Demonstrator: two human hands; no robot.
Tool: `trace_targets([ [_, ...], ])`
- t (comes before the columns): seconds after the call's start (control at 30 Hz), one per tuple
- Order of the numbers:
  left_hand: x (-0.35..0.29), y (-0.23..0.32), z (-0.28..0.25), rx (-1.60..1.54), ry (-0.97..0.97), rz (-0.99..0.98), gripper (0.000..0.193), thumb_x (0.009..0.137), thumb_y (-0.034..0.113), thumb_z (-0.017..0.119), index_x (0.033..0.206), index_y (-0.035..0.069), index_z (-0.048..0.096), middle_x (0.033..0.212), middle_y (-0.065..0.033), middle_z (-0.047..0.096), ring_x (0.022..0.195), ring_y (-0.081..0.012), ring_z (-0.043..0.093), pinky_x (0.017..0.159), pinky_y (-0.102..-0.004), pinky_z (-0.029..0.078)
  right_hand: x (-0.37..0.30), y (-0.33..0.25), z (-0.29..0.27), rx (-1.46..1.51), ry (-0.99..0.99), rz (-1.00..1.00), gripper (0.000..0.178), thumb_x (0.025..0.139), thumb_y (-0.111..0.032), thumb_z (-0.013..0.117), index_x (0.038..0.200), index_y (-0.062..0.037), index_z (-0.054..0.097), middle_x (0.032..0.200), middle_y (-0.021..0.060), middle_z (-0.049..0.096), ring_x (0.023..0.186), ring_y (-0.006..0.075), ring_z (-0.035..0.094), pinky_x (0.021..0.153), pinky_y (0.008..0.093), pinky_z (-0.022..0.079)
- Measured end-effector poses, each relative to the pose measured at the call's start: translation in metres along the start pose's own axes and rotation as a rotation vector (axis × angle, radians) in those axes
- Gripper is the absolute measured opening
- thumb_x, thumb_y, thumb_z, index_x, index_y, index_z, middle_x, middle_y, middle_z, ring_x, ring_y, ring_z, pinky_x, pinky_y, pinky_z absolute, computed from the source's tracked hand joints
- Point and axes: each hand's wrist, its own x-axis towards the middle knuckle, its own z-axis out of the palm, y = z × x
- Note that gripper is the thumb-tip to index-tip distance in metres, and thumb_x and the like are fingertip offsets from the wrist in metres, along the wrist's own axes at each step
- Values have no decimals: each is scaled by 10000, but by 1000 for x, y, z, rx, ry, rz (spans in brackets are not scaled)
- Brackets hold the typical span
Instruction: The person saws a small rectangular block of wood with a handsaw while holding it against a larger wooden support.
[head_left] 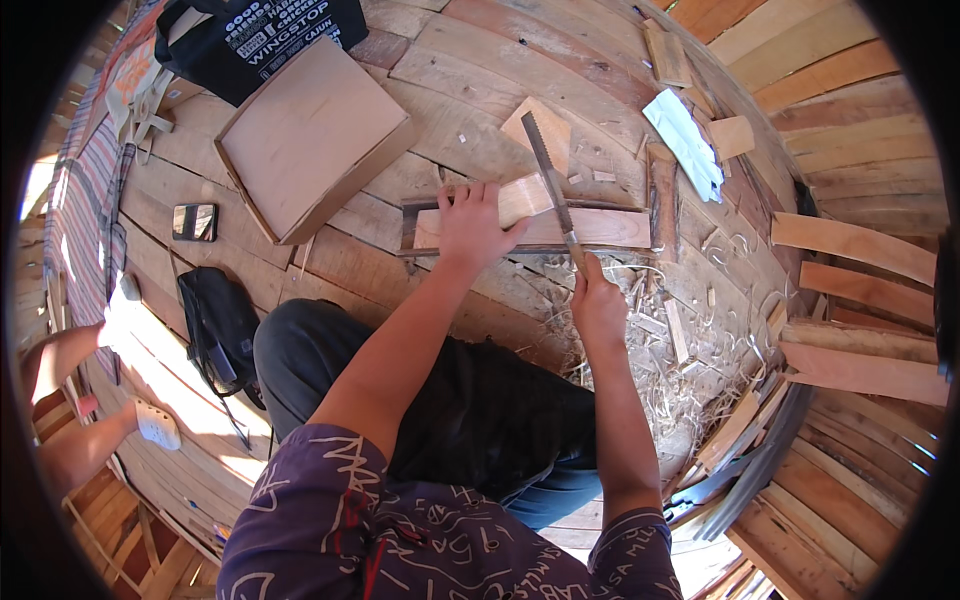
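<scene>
My left hand [470, 228] holds down a pale wooden block [522, 197], its fingers over the far side and the thumb toward me. The block lies across a long, flat board with a dark edge [615, 228] on the floor. In my right hand [601, 305] is the wooden handle of a hand saw [548, 170], gripped in a closed fist. Its narrow dark blade points away from me and shows teeth along one edge. The blade crosses at the right end of the block; whether it touches the wood I cannot tell.
Shavings and offcuts [680, 330] litter the floor at right. A cardboard box [310, 140], a black printed bag [255, 45], a phone [195, 222] and a black pouch [218, 325] lie left. Another person's feet [157, 424] show at far left. Wooden slats [865, 290] stand right.
</scene>
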Motion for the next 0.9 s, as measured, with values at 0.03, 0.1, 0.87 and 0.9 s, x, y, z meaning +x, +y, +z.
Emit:
trace_targets([
  [0.03,0,1,0,3,-5,-4,622,774,562,671,1099,38,591,1060,-141,625,1043,-341,572,1014,-538,331,1,1,0,-2,3,2,322,917,-184,594,1223,-118,519,685,211,663,649,418,673,571,523,546],
  [0.1,0,1,0,8,-5,-6,623,775,565,668,1099,39,592,1060,-141,625,1043,-340,572,1016,-534,329,2,4,0,11,16,4,326,914,-178,597,1225,-117,523,690,215,664,651,420,672,576,524,546],
  [0.87,2,2,-2,13,-40,-10,637,779,557,670,1132,33,586,1060,-143,623,1039,-339,576,1019,-550,327,3,3,-4,-39,-48,-15,356,926,-197,582,1261,-105,501,694,201,669,661,399,684,591,503,560],
  [0.9,2,1,-2,16,-39,-11,637,781,558,667,1131,33,586,1059,-144,623,1037,-340,576,1022,-549,325,3,1,-5,-72,-66,-8,364,929,-199,579,1269,-108,490,693,199,670,660,397,685,586,500,561],
])
